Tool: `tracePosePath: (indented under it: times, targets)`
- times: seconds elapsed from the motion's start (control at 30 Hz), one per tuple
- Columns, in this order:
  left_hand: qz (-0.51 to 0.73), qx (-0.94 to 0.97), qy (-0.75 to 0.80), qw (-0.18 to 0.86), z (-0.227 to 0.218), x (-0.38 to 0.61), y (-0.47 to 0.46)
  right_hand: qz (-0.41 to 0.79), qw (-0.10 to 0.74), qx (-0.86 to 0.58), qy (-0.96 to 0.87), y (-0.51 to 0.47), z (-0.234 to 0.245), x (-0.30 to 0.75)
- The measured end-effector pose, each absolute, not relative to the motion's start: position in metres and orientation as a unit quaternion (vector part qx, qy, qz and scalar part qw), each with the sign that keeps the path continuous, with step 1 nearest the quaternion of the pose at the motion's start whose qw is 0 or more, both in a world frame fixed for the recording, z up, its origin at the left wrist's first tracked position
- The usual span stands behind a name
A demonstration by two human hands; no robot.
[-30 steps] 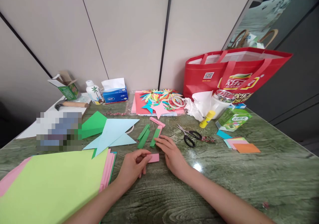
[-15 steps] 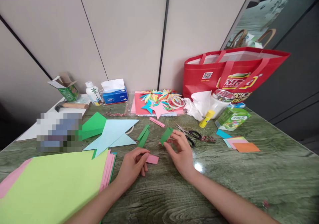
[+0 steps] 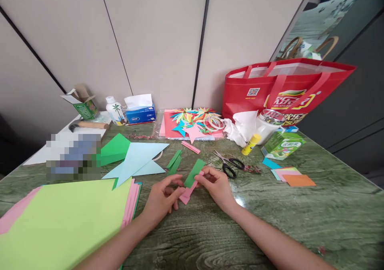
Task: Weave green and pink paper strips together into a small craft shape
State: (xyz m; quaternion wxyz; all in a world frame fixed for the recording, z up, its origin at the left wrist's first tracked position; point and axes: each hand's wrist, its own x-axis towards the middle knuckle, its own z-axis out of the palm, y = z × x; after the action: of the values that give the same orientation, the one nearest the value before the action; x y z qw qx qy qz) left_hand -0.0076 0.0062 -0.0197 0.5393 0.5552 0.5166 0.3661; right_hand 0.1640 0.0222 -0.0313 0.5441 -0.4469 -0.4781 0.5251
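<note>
My right hand (image 3: 216, 186) pinches a dark green paper strip (image 3: 194, 173) and holds it slanted just above the table. My left hand (image 3: 163, 198) is closed on a pink paper strip (image 3: 186, 194) that meets the lower end of the green one. Both hands sit close together near the middle of the green marbled table (image 3: 270, 222). Two more green strips (image 3: 174, 162) lie just beyond my left hand, and a pink strip (image 3: 191, 147) lies farther back.
A stack of large coloured sheets (image 3: 63, 222) fills the near left. Light blue and green paper shapes (image 3: 135, 160) lie behind it. Scissors (image 3: 229, 165), a glue stick (image 3: 251, 145), a green carton (image 3: 283, 145), small coloured squares (image 3: 292, 176), paper stars (image 3: 192, 124) and a red bag (image 3: 285, 90) stand right and back.
My right hand lifted a green strip from the table, then brought it back toward my left hand. The pink strip under my left hand now tilts up against the green one.
</note>
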Motion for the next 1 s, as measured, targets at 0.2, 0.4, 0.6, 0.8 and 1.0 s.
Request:
tracePosePath:
  times: [0.2,0.4,0.6,0.8,1.0]
  targets:
    - [0.338,0.588,0.522,0.518,-0.017,-0.005,0.007,0.532,0.535,-0.413,-0.510,0.020,-0.036,0.162]
    - [0.372,0.519,0.558,0.530,-0.013,-0.008,0.010,0.521,0.568,-0.438,-0.464,0.023,-0.035,0.163]
    - [0.397,0.496,0.532,0.560,-0.015,-0.009,0.011,0.471,0.607,-0.460,-0.444,0.026,-0.036,0.165]
    - [0.421,0.498,0.491,0.578,-0.014,-0.009,0.010,0.308,0.614,-0.476,-0.550,0.022,-0.035,0.169]
    - [0.341,0.552,0.475,0.594,-0.012,-0.008,0.008,0.174,0.544,-0.326,-0.753,0.010,-0.030,0.168]
